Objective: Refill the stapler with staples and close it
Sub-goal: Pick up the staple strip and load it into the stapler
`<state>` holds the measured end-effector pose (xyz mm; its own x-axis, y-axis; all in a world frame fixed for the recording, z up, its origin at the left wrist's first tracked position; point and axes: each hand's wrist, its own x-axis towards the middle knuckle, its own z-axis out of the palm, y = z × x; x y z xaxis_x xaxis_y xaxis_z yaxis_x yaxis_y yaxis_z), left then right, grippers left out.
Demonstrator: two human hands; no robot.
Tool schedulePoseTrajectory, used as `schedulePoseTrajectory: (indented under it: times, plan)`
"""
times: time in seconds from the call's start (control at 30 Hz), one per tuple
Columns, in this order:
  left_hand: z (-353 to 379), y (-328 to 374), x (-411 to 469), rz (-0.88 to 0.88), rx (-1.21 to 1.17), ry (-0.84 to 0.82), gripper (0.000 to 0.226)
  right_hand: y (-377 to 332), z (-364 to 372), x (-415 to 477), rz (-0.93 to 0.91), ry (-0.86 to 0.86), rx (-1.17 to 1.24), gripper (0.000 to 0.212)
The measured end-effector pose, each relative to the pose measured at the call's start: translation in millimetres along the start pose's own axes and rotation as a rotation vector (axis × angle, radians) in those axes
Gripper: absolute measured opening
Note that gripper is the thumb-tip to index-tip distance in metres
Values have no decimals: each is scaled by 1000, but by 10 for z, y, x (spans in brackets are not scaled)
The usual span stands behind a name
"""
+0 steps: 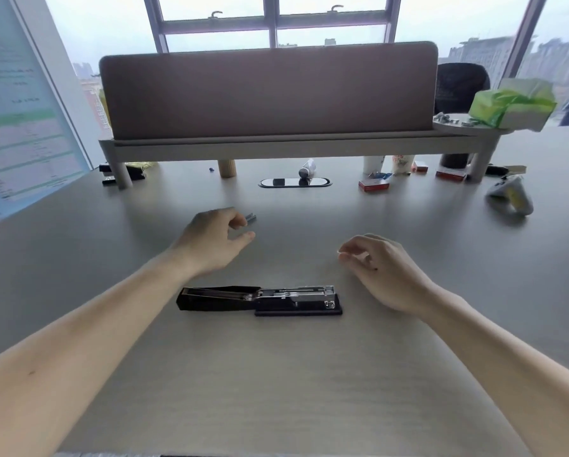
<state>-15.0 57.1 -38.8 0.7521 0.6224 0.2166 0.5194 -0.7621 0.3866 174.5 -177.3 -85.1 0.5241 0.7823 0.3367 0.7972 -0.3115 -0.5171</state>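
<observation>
A black stapler (259, 300) lies folded flat open on the grey desk, its black lid to the left and its bare metal magazine to the right. Beyond it, my left hand (212, 239) hovers with thumb and fingers apart, fingertips just short of a small strip of staples (251, 217) lying on the desk. My right hand (380, 270) hangs loosely curled to the right of the stapler, and I see nothing in it.
A raised shelf with a brown partition (270, 94) spans the back of the desk. Red staple boxes (373, 185) and paper cups (388, 163) stand under it at the right. A cable port (294, 182), a tube, a white controller (510, 194) and a board at the left are also there.
</observation>
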Motion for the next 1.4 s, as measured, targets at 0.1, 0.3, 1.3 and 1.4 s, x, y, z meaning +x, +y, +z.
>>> schedulePoseTrajectory:
  times: [0.1,0.3,1.3,1.4]
  plan:
    - [142,-70,368,-77,51,-27,44,73,101,69,-9,-8,-74,31]
    - [472,-137,877,-102,128,43,44,150,127,107,-17,-5,-82,39]
    - [303,416,-427,616,-301,181,18,-386,189,-20,99,-61,849,13]
    - [314,431,-451,599,-306,201,17,-409,169,-37,120,-62,861,12]
